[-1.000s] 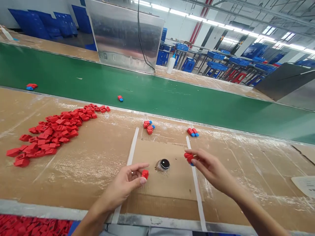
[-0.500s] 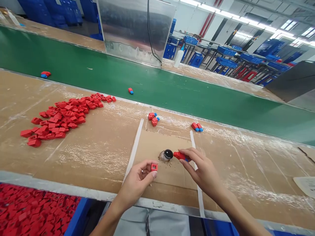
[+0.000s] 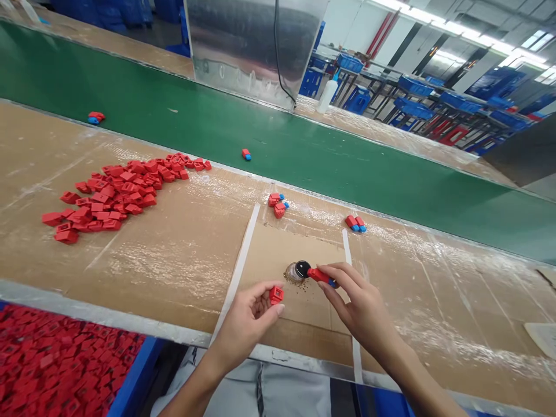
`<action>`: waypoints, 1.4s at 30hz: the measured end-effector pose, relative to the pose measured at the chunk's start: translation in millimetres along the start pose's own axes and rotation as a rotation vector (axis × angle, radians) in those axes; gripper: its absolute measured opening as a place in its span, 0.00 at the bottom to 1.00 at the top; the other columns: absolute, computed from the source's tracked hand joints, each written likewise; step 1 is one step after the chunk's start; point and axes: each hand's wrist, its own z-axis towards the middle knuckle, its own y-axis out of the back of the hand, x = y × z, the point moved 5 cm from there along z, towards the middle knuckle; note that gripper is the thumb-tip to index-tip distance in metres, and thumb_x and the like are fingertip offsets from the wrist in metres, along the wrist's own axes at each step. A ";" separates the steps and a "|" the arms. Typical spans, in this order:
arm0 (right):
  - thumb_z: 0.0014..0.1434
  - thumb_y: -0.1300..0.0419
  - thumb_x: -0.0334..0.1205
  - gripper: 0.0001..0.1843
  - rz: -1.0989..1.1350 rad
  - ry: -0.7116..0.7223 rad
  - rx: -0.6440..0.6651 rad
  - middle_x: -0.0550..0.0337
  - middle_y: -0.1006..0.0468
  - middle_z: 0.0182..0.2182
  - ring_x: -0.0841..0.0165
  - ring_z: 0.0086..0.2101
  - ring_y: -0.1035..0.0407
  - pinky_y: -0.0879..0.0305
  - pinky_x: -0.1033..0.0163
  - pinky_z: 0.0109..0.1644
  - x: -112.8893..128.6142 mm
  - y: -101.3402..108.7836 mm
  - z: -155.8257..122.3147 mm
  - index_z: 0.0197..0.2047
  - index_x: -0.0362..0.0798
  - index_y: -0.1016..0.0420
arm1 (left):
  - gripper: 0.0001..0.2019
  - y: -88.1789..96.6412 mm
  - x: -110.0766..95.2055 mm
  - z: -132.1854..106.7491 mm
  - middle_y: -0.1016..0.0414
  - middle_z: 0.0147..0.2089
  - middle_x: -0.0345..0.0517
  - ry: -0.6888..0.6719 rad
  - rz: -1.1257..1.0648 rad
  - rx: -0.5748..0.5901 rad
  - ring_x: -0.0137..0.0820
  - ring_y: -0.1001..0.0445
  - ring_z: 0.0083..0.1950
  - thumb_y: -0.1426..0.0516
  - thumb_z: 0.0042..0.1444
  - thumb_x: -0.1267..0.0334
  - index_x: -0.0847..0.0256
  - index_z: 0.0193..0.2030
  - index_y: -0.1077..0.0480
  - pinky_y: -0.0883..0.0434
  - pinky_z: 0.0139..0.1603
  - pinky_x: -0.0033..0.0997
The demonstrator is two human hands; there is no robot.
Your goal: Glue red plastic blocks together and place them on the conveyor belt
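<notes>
My left hand pinches a small red square plastic part between thumb and fingers, just above the cardboard mat. My right hand grips a red-and-blue piece and holds its red end against the small round black-topped jar set in the mat. The two hands are close together near the bench's front edge.
A heap of red parts lies at the left of the bench. Small red-and-blue pieces and a pair sit near the green conveyor belt, which carries two more. A blue bin of red parts stands below left.
My right hand has moved left and brought the red-and-blue piece to the jar. My left hand has turned the red part and lifted it slightly. The camera has tilted down.
</notes>
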 end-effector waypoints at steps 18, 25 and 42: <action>0.69 0.47 0.35 0.11 -0.143 0.038 -0.081 0.54 0.25 0.45 0.64 0.42 0.27 0.30 0.62 0.42 6.5 -2.8 -1.3 0.53 0.49 0.32 | 0.17 2.3 2.4 -2.9 0.34 0.34 0.39 0.009 -0.168 0.092 0.26 0.36 0.34 0.38 0.57 0.58 0.63 0.51 0.28 0.36 0.35 0.25; 0.69 0.45 0.38 0.13 -0.114 0.012 -0.119 0.54 0.25 0.45 0.64 0.41 0.27 0.30 0.61 0.43 6.3 0.8 5.2 0.56 0.49 0.34 | 0.15 2.2 5.0 -3.1 0.31 0.34 0.39 -0.003 -0.107 0.079 0.27 0.34 0.36 0.35 0.54 0.60 0.63 0.47 0.26 0.35 0.40 0.27; 0.67 0.42 0.36 0.12 0.222 -0.067 -0.039 0.57 0.24 0.43 0.66 0.40 0.28 0.30 0.63 0.44 37.8 -1.3 -4.6 0.53 0.51 0.31 | 0.05 -2.3 -5.3 -4.3 0.34 0.30 0.37 -0.040 0.012 0.157 0.26 0.38 0.31 0.41 0.57 0.65 0.63 0.40 0.27 0.40 0.32 0.24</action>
